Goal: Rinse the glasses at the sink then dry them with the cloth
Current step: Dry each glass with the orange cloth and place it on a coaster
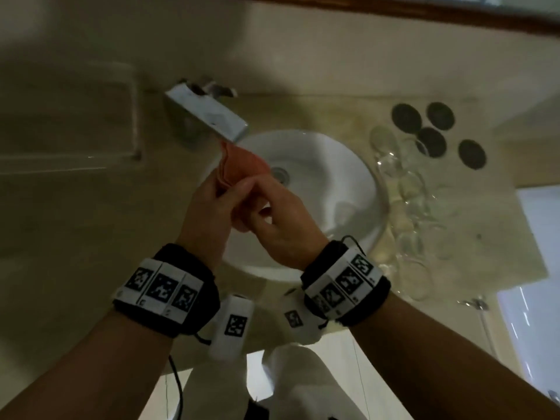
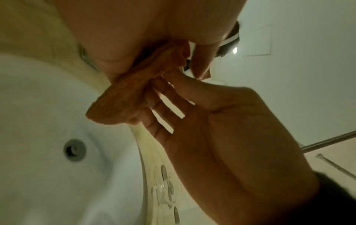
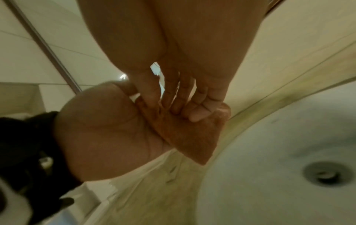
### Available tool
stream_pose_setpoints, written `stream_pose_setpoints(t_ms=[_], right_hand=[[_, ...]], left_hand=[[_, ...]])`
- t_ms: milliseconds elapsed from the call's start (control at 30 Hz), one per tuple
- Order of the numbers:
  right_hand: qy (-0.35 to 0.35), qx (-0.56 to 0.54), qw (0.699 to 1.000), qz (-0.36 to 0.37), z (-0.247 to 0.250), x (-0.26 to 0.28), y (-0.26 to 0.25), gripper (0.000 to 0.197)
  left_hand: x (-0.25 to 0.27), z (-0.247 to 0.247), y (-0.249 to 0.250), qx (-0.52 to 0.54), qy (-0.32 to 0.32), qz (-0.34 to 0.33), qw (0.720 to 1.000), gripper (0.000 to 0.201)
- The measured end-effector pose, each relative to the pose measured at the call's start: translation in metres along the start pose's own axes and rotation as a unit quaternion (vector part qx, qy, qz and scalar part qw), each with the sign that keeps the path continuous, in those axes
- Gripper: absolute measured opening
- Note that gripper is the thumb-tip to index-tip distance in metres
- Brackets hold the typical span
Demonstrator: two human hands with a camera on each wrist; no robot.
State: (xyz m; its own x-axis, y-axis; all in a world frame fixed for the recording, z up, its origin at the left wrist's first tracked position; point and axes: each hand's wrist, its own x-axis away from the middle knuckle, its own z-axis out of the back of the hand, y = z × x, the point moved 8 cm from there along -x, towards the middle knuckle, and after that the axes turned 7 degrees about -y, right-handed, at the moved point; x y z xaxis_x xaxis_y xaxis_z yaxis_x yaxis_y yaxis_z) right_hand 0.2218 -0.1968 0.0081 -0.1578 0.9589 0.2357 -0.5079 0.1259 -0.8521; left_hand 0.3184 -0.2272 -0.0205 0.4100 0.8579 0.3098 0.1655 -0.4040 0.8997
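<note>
Left hand: my left hand [image 1: 212,213] was closed on the cloth [image 1: 242,168], thumb on top and fingers curled under it, held above the near-left part of the sink [image 1: 357,189].
Right hand: my right hand [image 1: 281,225] pinched the same cloth from the other side; in the left wrist view its fingers [image 2: 163,106] lay fairly straight along the folds with the thumb pressing in.
Hands together: I had both hands touching each other around the cloth, knuckles meeting over the bowl.
Cloth: an orange-pink cloth, bunched and folded, its free end sticking out past my fingers toward the tap [image 1: 209,116], just under the spout.
Glasses: the glasses [image 1: 409,192] stood in a loose group on the worktop [image 1: 333,110] just right of the sink, clear and blurred, so I could not count them.
Coasters: four dark round coasters [image 1: 436,134] lay behind the glasses, near the wall.
Sink: round and white, sunk in the beige worktop, with the drain [image 1: 280,174] showing beside the cloth.
Tap: a square metal tap reached over the back-left rim; I could not tell whether water ran.
Towel: a white towel [image 1: 300,383] hung by the near edge, between my forearms.
</note>
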Motion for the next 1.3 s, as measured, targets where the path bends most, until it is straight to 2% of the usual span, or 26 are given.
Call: stream_pose_setpoints(t_ms=[67,133,200,267,333,433,500,567,667,733,833,933,1000,1067,1167,1300], right_hand=[[0.006,0.035,0.999,-0.003,0.023,0.027,0.016,0.03],[0.031,0.091,0.995,-0.009,0.049,0.054,0.035,0.036],[0.037,0.149,0.987,-0.049,0.073,0.082,0.06,0.042],[0.015,0.214,0.972,-0.1,0.093,0.11,0.088,0.052],[-0.024,0.283,0.947,-0.149,0.107,0.137,0.115,0.064],[-0.091,0.378,0.898,-0.206,0.114,0.165,0.156,0.079],[-0.099,0.391,0.889,-0.218,0.115,0.174,0.175,0.075],[-0.089,0.385,0.892,-0.218,0.116,0.177,0.184,0.068],[-0.048,0.317,0.917,-0.236,0.126,0.179,0.186,0.073],[0.01,0.241,0.944,-0.224,0.136,0.178,0.175,0.076],[0.084,0.156,0.972,-0.153,0.146,0.166,0.144,0.079],[0.129,0.07,0.986,-0.075,0.153,0.148,0.115,0.096],[0.166,0.009,0.985,-0.04,0.159,0.138,0.098,0.102],[0.202,-0.059,0.977,-0.012,0.161,0.129,0.083,0.103],[0.228,-0.131,0.964,0.026,0.158,0.114,0.056,0.09],[0.236,-0.192,0.951,0.064,0.155,0.093,0.017,0.078]], left_hand=[[0.002,-0.023,-0.021,0.024,0.001,0.029,0.999,0.029],[0.004,-0.047,-0.039,0.023,-0.001,0.055,0.998,0.029],[0.005,-0.07,-0.06,0.023,0.001,0.088,0.996,0.03],[0.006,-0.089,-0.084,0.027,0.011,0.126,0.992,0.022],[0.007,-0.111,-0.104,0.056,0.013,0.16,0.985,0.028],[0.011,-0.136,-0.129,0.072,0.009,0.189,0.979,0.053],[0.011,-0.145,-0.142,0.082,0.022,0.199,0.976,0.046],[0.012,-0.149,-0.15,0.091,0.04,0.2,0.975,0.036],[0.012,-0.154,-0.151,0.081,0.037,0.194,0.977,0.045],[0.012,-0.16,-0.142,0.078,0.022,0.185,0.979,0.047],[0.013,-0.166,-0.121,0.046,0.014,0.152,0.987,0.032],[0.014,-0.177,-0.087,0.093,-0.031,0.114,0.989,0.031],[0.015,-0.178,-0.062,0.154,-0.057,0.101,0.981,0.04],[0.013,-0.165,-0.044,0.196,-0.048,0.086,0.976,0.05],[0.008,-0.141,-0.012,0.163,-0.028,0.038,0.986,0.049],[0.007,-0.127,0.033,0.087,-0.074,-0.02,0.993,0.046]])
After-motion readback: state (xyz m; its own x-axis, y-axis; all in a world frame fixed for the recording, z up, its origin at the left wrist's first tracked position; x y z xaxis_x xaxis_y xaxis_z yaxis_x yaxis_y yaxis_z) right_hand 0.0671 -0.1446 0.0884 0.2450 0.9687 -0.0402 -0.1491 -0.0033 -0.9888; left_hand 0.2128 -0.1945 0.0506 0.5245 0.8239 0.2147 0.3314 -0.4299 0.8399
